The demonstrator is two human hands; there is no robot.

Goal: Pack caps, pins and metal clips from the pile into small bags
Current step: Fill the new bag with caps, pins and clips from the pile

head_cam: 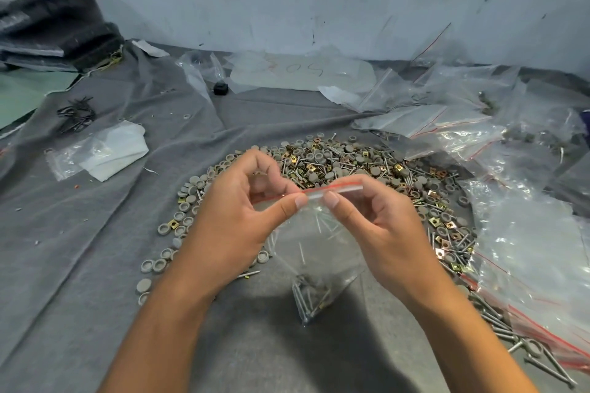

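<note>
A small clear zip bag [319, 252] with a red strip along its top hangs between my hands above the grey cloth. Pins, grey caps and clips lie bunched in its bottom corner. My left hand [242, 217] pinches the bag's top edge at the left with thumb and fingers. My right hand [376, 226] pinches the same edge just to the right, the two thumbs almost touching. Behind the hands spreads the pile [344, 169] of grey round caps, thin pins and brass square clips.
Grey cloth [95, 249] covers the surface. Several clear zip bags [526, 249] lie heaped at the right, some filled. A folded white cloth in plastic [105, 150] and black wire clips [76, 113] lie at the left. A wall stands behind.
</note>
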